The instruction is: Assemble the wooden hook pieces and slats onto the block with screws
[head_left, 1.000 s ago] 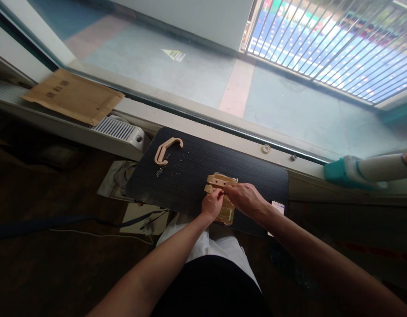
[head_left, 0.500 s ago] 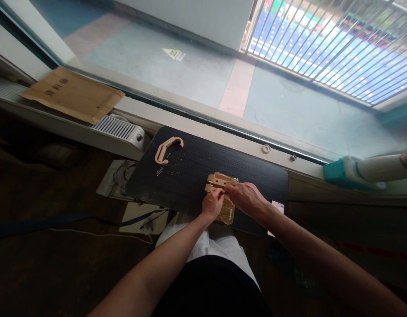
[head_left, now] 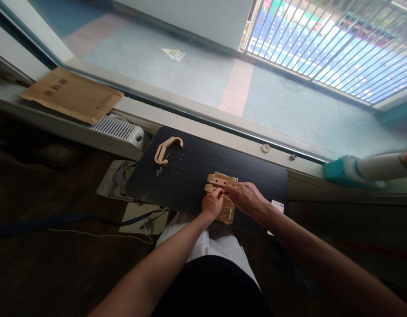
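Observation:
My left hand [head_left: 212, 202] is closed, its fingertips pinched together at the lower of two pale wooden pieces. My right hand [head_left: 245, 195] meets it there, fingers curled over the right end of the same piece. What either hand pinches is too small and covered to make out. The upper wooden piece [head_left: 220, 181], with dark holes along it, and the lower wooden piece [head_left: 209, 188] lie across a brown tape-wrapped block [head_left: 227, 215]. Up the table to the left rests a curved wooden hook-shaped piece [head_left: 163, 152] beside several small screws [head_left: 160, 171].
The black table [head_left: 190, 185] stands against the windowsill. A phone [head_left: 277, 207] lies under my right forearm near the table's right edge. A tape roll [head_left: 265, 148] and a small grey object [head_left: 292, 157] sit on the sill. A brown envelope [head_left: 74, 94] covers part of the radiator [head_left: 120, 130].
Almost nothing differs. Both hands stay at the lower wooden piece, with only a slight shift of the right fingers; the view has moved a touch.

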A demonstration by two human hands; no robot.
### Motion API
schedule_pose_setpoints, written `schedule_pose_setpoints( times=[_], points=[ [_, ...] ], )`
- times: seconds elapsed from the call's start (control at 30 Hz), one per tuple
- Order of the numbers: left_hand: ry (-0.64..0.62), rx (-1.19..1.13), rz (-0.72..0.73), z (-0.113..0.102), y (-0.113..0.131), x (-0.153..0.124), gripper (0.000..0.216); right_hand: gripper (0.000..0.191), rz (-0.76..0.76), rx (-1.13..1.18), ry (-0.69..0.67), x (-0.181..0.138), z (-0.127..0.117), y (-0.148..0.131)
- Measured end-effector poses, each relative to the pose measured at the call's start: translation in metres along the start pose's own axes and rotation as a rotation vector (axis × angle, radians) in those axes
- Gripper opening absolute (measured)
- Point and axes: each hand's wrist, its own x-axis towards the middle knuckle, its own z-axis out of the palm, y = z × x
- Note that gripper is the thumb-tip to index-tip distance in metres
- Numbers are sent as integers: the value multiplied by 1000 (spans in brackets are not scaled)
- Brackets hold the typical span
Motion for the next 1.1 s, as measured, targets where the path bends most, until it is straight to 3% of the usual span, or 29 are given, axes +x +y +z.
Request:
schedule_pose_setpoints(
  times=[0.37,0.63,0.97,1.1],
  points=[
    [-22,6,-27,-4,3,-1,23,27,-75,-37,-12,-3,-7,-1],
    [-53,-9,-41,-6,5,-1,24,28,-14,-16,7,1,-2,-1],
    [-16,-1,-15,-2,2,-1,24,29,-111,-16,9,-3,-6,5],
    [-12,-7,4,-1,1,-1,24,26,-70,-11,-2,0,-4,5]
  ],
)
